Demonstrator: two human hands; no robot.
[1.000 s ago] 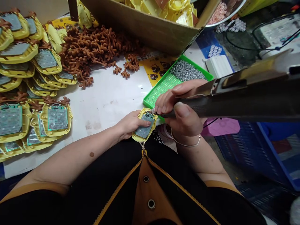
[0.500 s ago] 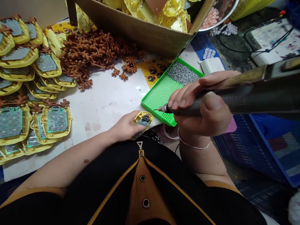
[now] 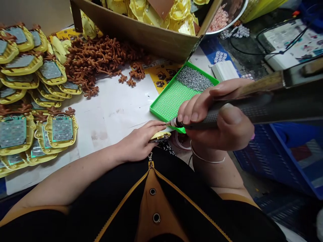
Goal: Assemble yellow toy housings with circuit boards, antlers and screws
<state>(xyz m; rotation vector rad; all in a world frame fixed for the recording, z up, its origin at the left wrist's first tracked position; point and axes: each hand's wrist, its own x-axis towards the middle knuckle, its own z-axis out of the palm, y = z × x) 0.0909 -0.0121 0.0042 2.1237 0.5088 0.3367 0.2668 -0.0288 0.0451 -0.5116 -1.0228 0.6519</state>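
A worker's left hand (image 3: pixel 137 143) pinched a yellow plastic shell (image 3: pixel 160 135), newly tipped edge-on near the green screw tray (image 3: pixel 164 106) — component side turned away, apparently pausing the screwdriving — while the right hand (image 3: pixel 218 126) gripped an electric screwdriver (image 3: pixel 267 107), its tip by the left fingertips (image 3: pixel 160 123) (contact unclear).

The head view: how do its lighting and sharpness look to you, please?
Head view: the white table is bright, the blue crate dim; head view again: the screwdriver looks softly blurred toward the right edge, where it seems stretched.
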